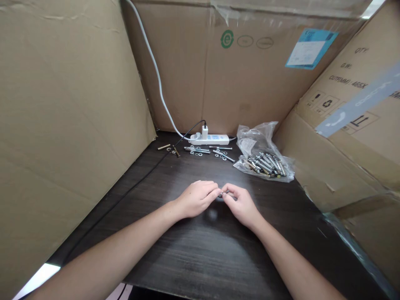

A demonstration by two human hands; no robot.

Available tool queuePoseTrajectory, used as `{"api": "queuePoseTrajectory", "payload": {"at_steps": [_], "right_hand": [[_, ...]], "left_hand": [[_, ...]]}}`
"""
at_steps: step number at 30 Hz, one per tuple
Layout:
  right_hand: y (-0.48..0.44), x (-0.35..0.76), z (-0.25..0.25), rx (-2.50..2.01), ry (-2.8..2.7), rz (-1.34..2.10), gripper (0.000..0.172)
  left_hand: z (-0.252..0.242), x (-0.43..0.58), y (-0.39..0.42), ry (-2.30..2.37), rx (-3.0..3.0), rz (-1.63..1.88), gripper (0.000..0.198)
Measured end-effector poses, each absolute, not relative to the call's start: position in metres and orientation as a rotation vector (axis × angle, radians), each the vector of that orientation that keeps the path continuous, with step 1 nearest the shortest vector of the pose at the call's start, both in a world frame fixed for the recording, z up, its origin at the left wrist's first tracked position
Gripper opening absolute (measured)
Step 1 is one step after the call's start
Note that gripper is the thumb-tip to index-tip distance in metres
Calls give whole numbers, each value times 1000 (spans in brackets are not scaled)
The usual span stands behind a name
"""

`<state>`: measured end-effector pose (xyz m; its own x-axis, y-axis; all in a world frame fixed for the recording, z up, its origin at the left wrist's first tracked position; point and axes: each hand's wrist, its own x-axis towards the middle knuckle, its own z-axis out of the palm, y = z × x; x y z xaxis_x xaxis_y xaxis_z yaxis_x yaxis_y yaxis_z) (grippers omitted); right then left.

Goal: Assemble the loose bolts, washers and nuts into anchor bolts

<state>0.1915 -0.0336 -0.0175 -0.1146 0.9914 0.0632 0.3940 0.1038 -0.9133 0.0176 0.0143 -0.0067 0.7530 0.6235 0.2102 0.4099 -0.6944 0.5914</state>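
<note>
My left hand (200, 197) and my right hand (240, 205) meet over the middle of the dark table. Both are closed, with their fingertips together around a small metal fastener (220, 195). Only a silvery bit of it shows between the fingers; the rest is hidden, so I cannot tell its exact kind. The right thumb and index finger pinch it from the right, while the left fingers curl over it from the other side. Beyond the hands lie loose bolts (200, 150) with washers and nuts, and brass-coloured parts (164, 147) farther left.
A clear plastic bag (259, 143) of expansion bolts (267, 163) lies at the back right. A white power strip (215, 139) with a plugged-in charger (205, 132) stands at the back. A black cable (137, 183) crosses the table's left. Cardboard boxes (187, 75) wall three sides.
</note>
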Motion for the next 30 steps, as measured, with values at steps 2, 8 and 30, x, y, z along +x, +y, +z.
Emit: {"api": "queuePoseTrajectory", "payload": {"at_steps": [2,8,30], "right_hand": [[-33,192,-18,-1385,-1638,984,13],[-32,193,-17,-1408,-1633,934,14],[-31,195,-14,-1327,-1639,972,19]], "left_hand": [[-7,18,13,772,2412,538,31],[-1,14,7,765,2347,699,32],[-2,18,9,797,2407,574,23]]}}
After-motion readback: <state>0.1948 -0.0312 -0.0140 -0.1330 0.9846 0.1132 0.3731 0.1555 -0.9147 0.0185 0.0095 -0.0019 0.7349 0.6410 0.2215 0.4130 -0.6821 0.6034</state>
